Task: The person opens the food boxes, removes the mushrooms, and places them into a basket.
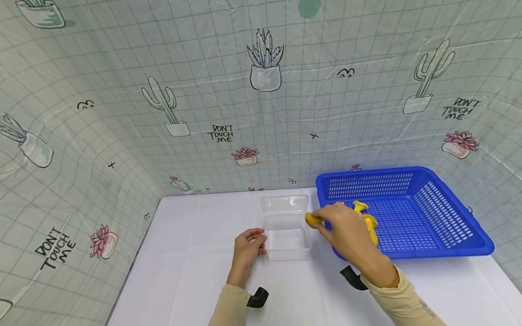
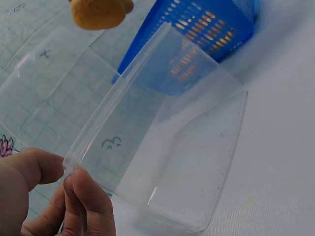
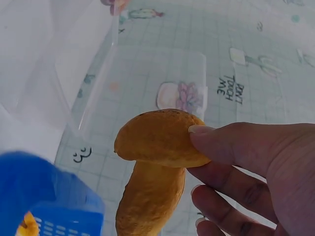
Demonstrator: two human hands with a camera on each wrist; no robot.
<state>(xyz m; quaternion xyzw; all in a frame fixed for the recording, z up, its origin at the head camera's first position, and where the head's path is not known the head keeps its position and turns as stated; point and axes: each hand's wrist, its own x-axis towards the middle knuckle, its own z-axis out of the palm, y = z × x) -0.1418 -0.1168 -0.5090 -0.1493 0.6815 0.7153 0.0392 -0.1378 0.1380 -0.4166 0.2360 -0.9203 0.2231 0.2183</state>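
A clear plastic box point(image 1: 287, 256) stands on the white table with its hinged lid point(image 1: 284, 204) raised at the back. My left hand point(image 1: 248, 251) pinches the box's left rim between thumb and fingers, as the left wrist view point(image 2: 74, 196) shows. Between the thumb and fingers of my right hand point(image 1: 346, 231) is a yellow-brown toy mushroom point(image 3: 160, 140), gripped by its cap with the stem free. It hovers near the box's right side, between box and basket. Inside the box I see no contents.
To the right sits a blue perforated basket point(image 1: 461, 251) with several yellow mushroom-like pieces point(image 1: 370, 224) at its left end, partly hidden by my right hand. A patterned cloth point(image 1: 265, 108) hangs behind the white table point(image 1: 195, 253). Black wrist mounts point(image 1: 258, 298) project below the hands.
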